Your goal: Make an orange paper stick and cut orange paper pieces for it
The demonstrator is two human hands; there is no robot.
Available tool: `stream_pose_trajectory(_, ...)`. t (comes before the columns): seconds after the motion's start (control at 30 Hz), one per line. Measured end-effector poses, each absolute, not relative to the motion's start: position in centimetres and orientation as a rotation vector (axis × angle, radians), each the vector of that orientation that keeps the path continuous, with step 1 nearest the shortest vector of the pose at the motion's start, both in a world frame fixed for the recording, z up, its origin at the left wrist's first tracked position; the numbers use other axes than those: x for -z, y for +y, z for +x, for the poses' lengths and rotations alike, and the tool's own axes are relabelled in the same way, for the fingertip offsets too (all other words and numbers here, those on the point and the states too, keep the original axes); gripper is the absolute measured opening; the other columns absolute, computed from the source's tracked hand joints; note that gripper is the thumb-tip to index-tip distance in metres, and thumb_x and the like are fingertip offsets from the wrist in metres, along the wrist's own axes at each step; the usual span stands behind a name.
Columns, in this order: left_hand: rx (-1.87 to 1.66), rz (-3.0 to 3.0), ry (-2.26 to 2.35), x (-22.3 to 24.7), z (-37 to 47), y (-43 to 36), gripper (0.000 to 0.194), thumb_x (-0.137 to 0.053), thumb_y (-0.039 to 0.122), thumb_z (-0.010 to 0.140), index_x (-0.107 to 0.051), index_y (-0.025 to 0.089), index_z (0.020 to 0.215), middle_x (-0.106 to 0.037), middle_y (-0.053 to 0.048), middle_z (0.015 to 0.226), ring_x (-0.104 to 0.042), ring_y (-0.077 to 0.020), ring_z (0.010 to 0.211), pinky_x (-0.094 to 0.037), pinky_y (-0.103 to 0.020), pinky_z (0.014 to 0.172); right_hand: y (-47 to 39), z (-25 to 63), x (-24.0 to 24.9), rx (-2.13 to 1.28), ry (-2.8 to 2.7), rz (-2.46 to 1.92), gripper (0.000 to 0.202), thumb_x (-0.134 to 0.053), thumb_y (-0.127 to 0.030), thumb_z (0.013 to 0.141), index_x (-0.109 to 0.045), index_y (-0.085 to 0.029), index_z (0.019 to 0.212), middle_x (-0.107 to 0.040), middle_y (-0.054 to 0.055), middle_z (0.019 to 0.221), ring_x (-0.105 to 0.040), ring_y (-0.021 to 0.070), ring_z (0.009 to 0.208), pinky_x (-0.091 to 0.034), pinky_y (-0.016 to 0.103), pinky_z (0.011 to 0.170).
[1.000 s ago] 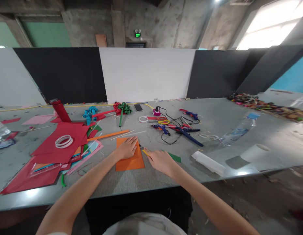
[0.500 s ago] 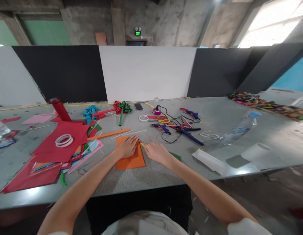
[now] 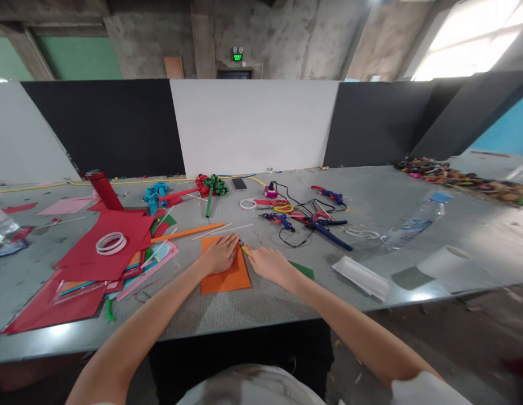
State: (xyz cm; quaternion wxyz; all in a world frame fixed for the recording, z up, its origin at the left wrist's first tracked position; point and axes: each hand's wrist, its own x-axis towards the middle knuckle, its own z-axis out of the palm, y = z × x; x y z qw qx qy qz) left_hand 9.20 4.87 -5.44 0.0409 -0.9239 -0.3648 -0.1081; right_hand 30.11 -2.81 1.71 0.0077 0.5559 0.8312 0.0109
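Note:
An orange sheet lies on the grey table in front of me. My left hand rests on its upper part, palm down with the fingers stretched toward the upper right corner. At the sheet's right edge, my right hand is closed on a small yellow tool, whose dark tip touches near that corner. What the tool is exactly is too small to tell. A green piece of paper is partly hidden behind my right forearm.
Red sheets with white rings lie at left, near a red flask. Glue guns, dark-blue-handled pliers and cords lie beyond my right hand. Further right are a white paper piece, a paper roll and a bottle.

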Motion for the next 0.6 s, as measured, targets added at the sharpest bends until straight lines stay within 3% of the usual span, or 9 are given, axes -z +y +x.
stream_pose_trajectory(0.6,0.295,-2.811,-1.082,5.71,9.21,4.98,0.059,-0.028,0.025,0.100,-0.024,0.008,0.157,-0.032,-0.018,0.162,-0.026,-0.0249,0.152,-0.021,-0.042,0.121,-1.96,29.66,-2.13,-0.017,2.560,1.783,0.050,-0.035,-0.027,0.102,-0.041,-0.018,0.151,-0.074,0.019,0.104,-0.074,0.0333,0.096,-0.055,0.040,0.079)
